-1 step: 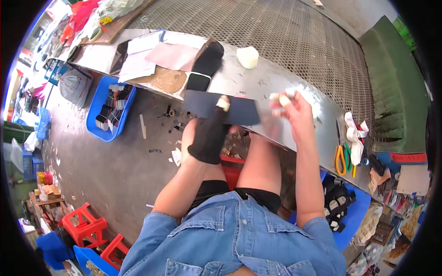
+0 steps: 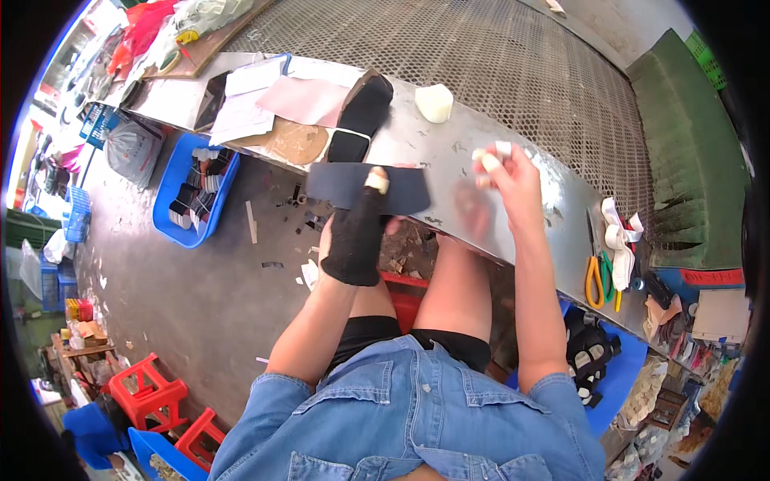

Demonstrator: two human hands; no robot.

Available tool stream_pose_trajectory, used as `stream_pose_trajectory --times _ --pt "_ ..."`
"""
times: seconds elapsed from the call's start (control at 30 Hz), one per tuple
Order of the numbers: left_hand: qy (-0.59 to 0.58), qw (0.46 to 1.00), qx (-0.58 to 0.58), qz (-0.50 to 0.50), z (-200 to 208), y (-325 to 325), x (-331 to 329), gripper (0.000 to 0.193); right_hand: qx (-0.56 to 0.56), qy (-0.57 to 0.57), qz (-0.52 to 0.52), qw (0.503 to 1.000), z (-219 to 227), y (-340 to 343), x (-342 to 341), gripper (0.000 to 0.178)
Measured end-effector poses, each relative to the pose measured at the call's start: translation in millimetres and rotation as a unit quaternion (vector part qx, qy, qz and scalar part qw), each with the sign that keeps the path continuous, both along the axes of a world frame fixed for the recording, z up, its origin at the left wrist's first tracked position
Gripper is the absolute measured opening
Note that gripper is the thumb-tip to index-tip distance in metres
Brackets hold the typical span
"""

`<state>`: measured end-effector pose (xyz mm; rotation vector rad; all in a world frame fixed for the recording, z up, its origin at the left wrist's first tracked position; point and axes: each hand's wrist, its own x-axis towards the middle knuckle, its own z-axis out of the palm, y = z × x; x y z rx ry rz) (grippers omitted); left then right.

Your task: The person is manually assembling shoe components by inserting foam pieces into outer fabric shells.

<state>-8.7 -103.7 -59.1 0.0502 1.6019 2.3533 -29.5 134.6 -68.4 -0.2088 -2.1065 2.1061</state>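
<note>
My left hand (image 2: 353, 240), in a black glove with bare fingertips, grips a dark flat strip (image 2: 333, 188) with the thumb, its tip wrapped in pale tape, on top. The strip hangs level over the near edge of the metal bench (image 2: 473, 156). To the right, above the bench, my right hand (image 2: 517, 188) is closed in a pinch, pale wraps on its fingertips. Whatever lies between those fingers is too small to make out. Stacked black pieces (image 2: 365, 112), held by a white band, lie just beyond the strip.
A cream-coloured lump (image 2: 434, 103) sits on the bench. Orange-handled scissors (image 2: 593, 282) and white straps (image 2: 618, 228) lie at its right end. Papers (image 2: 245, 112) cover the left part. A blue bin (image 2: 164, 216) of pieces stands on the floor, with red stools (image 2: 148, 393) lower left.
My left hand has shifted a little left with the dark strip, away from my right hand. My right hand has moved slightly upward, its fingers still bent together.
</note>
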Motion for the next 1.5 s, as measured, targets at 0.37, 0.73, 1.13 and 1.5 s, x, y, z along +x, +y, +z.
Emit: stream_pose_trajectory --times 0.37,0.73,1.13,1.5 --pt "-0.001 0.979 0.054 0.197 -9.7 -22.3 -15.1 0.034 0.236 0.149 -0.075 0.957 -17.2 -37.6 -94.9 0.059" --pt "-0.263 0.916 0.301 0.036 63.6 55.8 15.8 0.032 0.141 0.319 0.058 0.935 51.3 -57.5 89.4 0.039" --pt "-0.238 0.942 0.228 -0.069 62.7 50.4 35.5 0.041 0.186 0.174 0.075 0.964 65.0 -36.2 129.5 0.045" --pt "-0.137 0.973 0.095 -0.157 53.8 46.9 31.7 0.043 0.115 0.206 0.17 0.957 71.1 -13.2 126.0 0.042"
